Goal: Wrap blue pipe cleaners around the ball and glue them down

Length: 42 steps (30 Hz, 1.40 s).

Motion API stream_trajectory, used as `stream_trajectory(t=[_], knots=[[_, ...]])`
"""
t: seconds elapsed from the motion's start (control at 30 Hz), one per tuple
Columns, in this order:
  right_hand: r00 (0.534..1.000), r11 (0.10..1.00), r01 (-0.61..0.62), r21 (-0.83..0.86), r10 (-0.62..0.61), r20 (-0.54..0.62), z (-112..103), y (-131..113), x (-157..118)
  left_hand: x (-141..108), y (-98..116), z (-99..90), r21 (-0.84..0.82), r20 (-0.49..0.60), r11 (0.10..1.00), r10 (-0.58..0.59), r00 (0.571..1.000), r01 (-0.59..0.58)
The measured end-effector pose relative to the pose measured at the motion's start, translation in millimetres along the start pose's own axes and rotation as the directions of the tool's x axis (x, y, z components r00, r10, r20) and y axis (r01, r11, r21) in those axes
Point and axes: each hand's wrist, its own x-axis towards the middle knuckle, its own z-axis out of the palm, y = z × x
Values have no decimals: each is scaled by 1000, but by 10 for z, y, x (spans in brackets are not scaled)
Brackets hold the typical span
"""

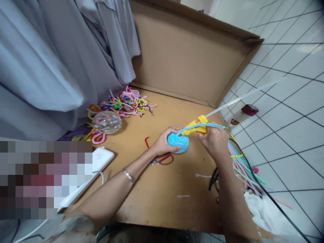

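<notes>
My left hand [165, 143] is wrapped round a blue coiled disc [180, 143] above the brown table. A fuzzy blue strip [202, 125] runs up from the disc and stretches right, past my right hand [214, 140]. That hand is closed round a yellow glue gun [193, 128], whose tip meets the top of the disc. A long clear glue stick [243, 98] sticks out of the gun's back end. Red-handled scissors [165, 159] lie beside my left wrist, partly hidden by it.
Colourful pipe cleaners [129, 101] are heaped behind a clear bowl [106, 122]. A white power strip [101, 158] lies left. Straight strips [241, 165], a black cable and a red-capped jar [243, 114] are at the right. A cardboard panel [187, 50] stands behind.
</notes>
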Motion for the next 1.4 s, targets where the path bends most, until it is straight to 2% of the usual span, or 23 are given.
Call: stream_trajectory(t=[0.43, 0.6, 1.07, 1.23, 1.4], knots=[[999, 1000, 2, 8, -2, 41, -35, -31, 21, 2, -2, 4, -10, 6, 1000, 23, 1000, -23], [1000, 1000, 8, 1, -8, -13, -19, 11, -14, 2, -9, 5, -11, 7, 1000, 18, 1000, -18], [1000, 1000, -5, -12, 5, -1, -24, -3, -9, -7, 8, 11, -14, 18, 1000, 18, 1000, -18], [999, 999, 34, 29, -32, -40, -8, 30, -16, -10, -11, 16, -35, 2, 999, 21, 1000, -21], [999, 1000, 5, 19, -4, -55, -5, 11, -2, -13, -1, 17, -38, 2, 999, 25, 1000, -25]])
